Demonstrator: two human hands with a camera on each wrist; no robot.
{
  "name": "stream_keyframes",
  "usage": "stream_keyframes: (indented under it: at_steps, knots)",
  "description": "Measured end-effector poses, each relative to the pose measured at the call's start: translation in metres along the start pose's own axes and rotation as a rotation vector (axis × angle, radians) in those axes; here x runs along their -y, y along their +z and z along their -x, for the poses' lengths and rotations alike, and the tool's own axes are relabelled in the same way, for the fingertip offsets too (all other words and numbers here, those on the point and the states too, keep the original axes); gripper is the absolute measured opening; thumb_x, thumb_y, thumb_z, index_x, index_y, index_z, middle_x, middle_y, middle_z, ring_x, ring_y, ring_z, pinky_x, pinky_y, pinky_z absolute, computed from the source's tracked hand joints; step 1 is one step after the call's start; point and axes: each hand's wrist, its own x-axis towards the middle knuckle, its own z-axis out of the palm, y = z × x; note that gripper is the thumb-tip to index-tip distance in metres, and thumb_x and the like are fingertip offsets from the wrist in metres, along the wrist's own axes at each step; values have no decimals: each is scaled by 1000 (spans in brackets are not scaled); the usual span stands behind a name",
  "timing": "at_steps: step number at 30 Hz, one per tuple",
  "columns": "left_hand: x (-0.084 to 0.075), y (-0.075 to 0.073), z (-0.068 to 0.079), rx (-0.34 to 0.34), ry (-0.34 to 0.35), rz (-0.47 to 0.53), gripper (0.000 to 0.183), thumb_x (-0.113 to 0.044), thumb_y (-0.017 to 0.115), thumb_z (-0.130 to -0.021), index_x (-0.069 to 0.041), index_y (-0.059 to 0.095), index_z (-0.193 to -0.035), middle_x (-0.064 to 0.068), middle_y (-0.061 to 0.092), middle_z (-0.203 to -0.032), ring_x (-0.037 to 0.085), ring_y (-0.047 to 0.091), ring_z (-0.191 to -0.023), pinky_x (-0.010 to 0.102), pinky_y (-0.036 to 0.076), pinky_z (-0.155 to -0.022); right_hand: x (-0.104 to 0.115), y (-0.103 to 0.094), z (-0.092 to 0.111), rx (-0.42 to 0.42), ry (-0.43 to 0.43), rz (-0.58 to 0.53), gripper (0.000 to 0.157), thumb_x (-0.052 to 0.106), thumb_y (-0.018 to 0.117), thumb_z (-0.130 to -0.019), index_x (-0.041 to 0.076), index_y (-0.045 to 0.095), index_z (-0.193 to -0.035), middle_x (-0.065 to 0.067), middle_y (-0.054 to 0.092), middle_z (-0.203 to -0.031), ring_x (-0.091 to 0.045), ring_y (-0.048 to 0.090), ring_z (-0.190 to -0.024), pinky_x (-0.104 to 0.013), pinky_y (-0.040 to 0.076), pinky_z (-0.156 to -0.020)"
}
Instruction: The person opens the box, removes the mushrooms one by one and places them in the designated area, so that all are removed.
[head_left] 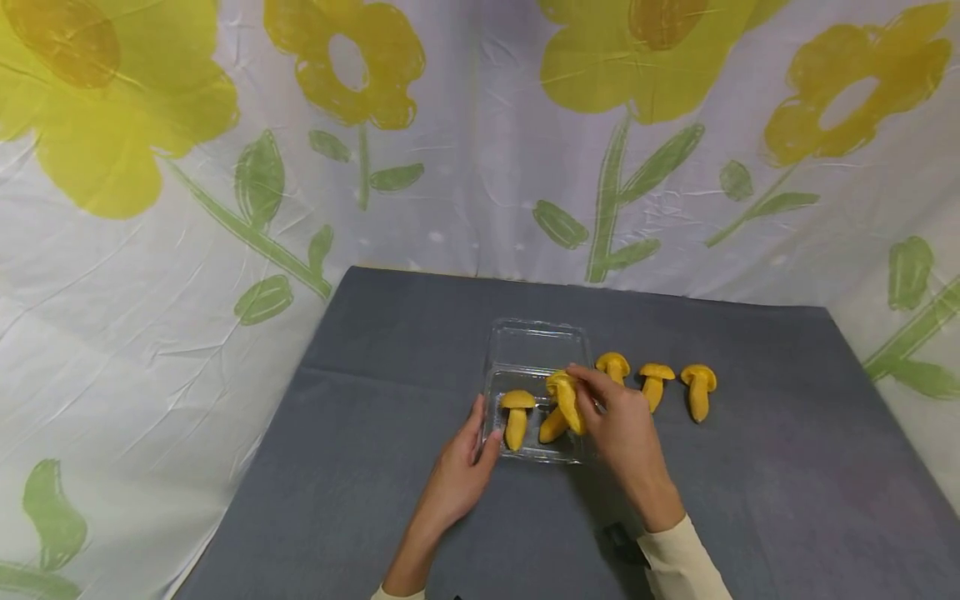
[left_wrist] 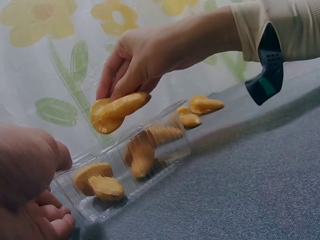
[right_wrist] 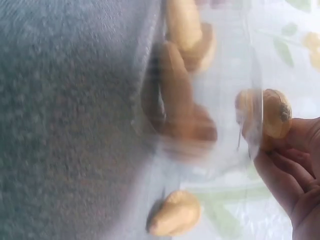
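My left hand [head_left: 459,471] grips the left wall of a clear plastic clamshell box [head_left: 525,452], with the thumb at its rim. The lid [head_left: 536,343] lies folded back behind the base. Above the box's right half, my right hand [head_left: 626,437] pinches a yellow toy mushroom [left_wrist: 120,111] by its cap. Inside the box, one yellow mushroom [head_left: 517,421] lies at the left with its cap toward the back. Another mushroom [head_left: 552,427] lies at the right, partly hidden by the held one. Through the box wall in the right wrist view, the mushrooms look blurred.
To the right of the box, three more yellow mushrooms lie in a row: a near one [head_left: 612,365], a middle one [head_left: 656,385] and a far-right one [head_left: 699,392]. Grey cloth [head_left: 337,467] covers the table. A flower-printed curtain [head_left: 465,167] hangs behind.
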Motion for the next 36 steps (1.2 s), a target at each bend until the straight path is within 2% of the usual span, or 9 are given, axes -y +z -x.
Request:
stream_keyframes:
  at_steps: [9,13,15,17,19,21,29,36]
  knots:
    - [2,-1,1,8,-1,-15,69,-24,58,-111,0,23,-167,21,37,-167,31,38,-152,46,38,-120,-13,-12,3,-99,66,-3,27,2,76,-97,13,80,-121,-11,81,-105,-22,78,-81,-41,64,-64]
    - [2,0,0,5,-1,-17,69,-24,58,-111,0,24,-166,20,36,-167,30,37,-153,45,37,-120,-19,-18,6,-132,80,-4,27,0,77,-95,11,80,-120,-14,81,-105,-29,80,-89,-44,65,-69]
    - [1,0,-1,4,0,-14,69,-23,58,-111,1,24,-166,20,35,-167,30,37,-153,45,37,-120,-21,-21,6,-138,87,11,27,0,77,-95,11,80,-120,-14,81,-104,-28,80,-87,-36,64,-68]
    - [0,0,-1,4,1,-10,69,-22,58,-111,2,23,-166,19,34,-168,30,36,-153,45,37,-120,-23,-23,6,-142,99,18,27,1,77,-96,11,80,-121,-14,81,-104,-28,80,-87,-21,61,-70]
    - [0,-1,-1,5,-1,-7,69,-23,58,-111,2,23,-166,19,34,-168,30,36,-153,45,37,-120,-24,-25,7,-143,112,7,27,0,76,-97,10,80,-122,-14,80,-106,-28,79,-89,-7,53,-72]
    - [0,-1,0,9,-4,-6,70,-24,58,-111,2,23,-166,19,34,-168,30,36,-153,45,37,-120,-25,-26,8,-147,121,-13,27,-1,75,-97,9,79,-122,-15,80,-107,-30,79,-91,2,44,-74]
    - [-1,-1,0,16,-25,-2,70,-24,58,-111,-1,22,-167,19,34,-168,30,36,-154,44,36,-121,-31,-30,11,-180,153,-60,29,-7,75,-95,4,78,-121,-19,79,-110,-35,78,-97,4,43,-78]
    - [0,-1,0,19,-7,14,70,-22,58,-111,-1,22,-167,19,31,-170,30,33,-155,43,36,-120,-37,-34,15,-197,151,-32,29,-6,74,-96,5,79,-122,-17,79,-111,-34,78,-97,4,44,-77]
